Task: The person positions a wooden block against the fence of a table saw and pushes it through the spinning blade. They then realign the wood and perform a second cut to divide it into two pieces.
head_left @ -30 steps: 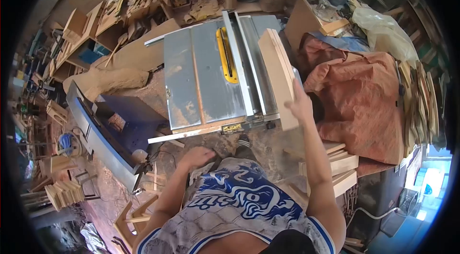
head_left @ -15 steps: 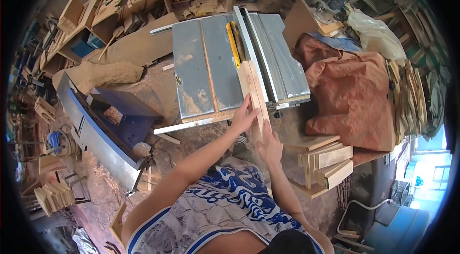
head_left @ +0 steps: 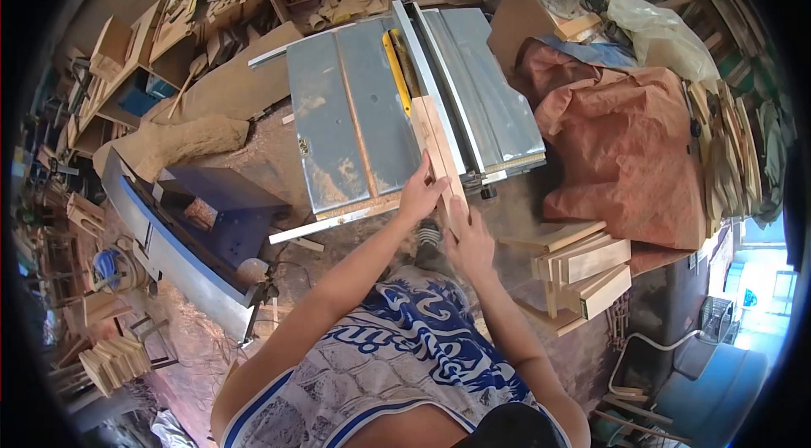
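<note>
Your left grip [head_left: 422, 194] and right grip [head_left: 470, 247]: both part-closed on wooden board [head_left: 434, 137] | far end at yellow throat plate [head_left: 394, 72], near end overhanging surface [head_left: 321, 127]

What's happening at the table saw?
A person holds a wooden board with both bare hands: the left hand on its left side, the right hand at its near end. The board lies along the metal fence on the table saw, its far end by the yellow insert. Contact with the blade can't be made out.
</note>
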Available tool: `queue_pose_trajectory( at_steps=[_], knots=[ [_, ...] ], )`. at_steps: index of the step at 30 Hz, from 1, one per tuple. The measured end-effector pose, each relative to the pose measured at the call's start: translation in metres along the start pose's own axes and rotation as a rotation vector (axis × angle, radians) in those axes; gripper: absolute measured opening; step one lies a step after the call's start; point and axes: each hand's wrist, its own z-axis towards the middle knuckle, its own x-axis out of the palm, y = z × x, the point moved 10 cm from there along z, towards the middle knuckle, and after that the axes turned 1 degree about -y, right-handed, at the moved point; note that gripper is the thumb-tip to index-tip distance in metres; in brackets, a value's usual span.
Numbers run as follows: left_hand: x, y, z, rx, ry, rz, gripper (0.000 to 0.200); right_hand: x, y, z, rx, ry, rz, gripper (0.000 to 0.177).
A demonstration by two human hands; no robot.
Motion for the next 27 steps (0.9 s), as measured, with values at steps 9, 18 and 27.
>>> queue_pose_trajectory(
  at_steps=[9, 18, 27],
  knots=[
    [-0.011, 0.003, -0.002, -0.18, 0.013, 0.252, 0.074, 0.006, 0.031, 0.083, -0.227, -0.015, -0.143, 0.084],
    [-0.024, 0.056, -0.043, 0.075, -0.053, -0.147, 0.04, 0.023, 0.052, 0.084, -0.191, 0.049, -0.358, 0.08],
    [-0.036, 0.382, -0.003, -0.319, -0.074, -1.708, 0.05, 0.028, 0.06, 0.09, -0.15, 0.139, -0.376, 0.082]
  ],
)
